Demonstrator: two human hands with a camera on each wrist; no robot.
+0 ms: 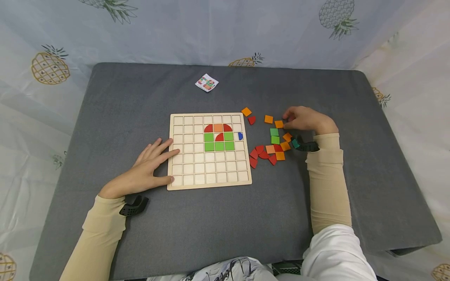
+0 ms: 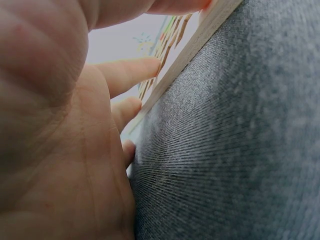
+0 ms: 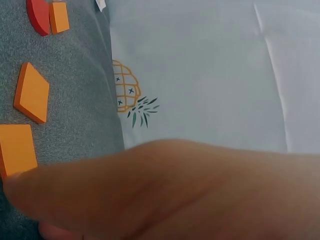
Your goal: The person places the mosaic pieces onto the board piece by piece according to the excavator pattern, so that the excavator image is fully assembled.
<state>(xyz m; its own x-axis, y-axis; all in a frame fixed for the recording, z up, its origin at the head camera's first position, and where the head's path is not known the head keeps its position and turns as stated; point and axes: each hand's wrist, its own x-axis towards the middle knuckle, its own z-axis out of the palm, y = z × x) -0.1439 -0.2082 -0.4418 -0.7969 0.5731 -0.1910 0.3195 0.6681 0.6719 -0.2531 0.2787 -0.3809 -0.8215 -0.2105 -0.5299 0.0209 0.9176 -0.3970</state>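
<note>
A wooden grid board (image 1: 210,179) lies in the middle of the table. On it sit several green squares (image 1: 219,146), a salmon square (image 1: 218,128), 3 red quarter-circles (image 1: 227,128) and, near the right edge, a blue rounded piece (image 1: 240,136). My left hand (image 1: 149,168) rests its spread fingers and thumb on the board's left edge. To the right, my right hand (image 1: 305,118) is low over the loose pieces. Its thumb touches an orange square (image 3: 17,150). Whether a piece lies between its bent fingers is hidden from both views.
Loose red pieces (image 1: 263,155), more orange squares (image 1: 268,119) and two green squares (image 1: 274,139) are scattered right of the board. A small pattern card (image 1: 206,82) lies beyond it on the grey table (image 1: 207,226). A pineapple-print curtain (image 1: 175,35) hangs behind.
</note>
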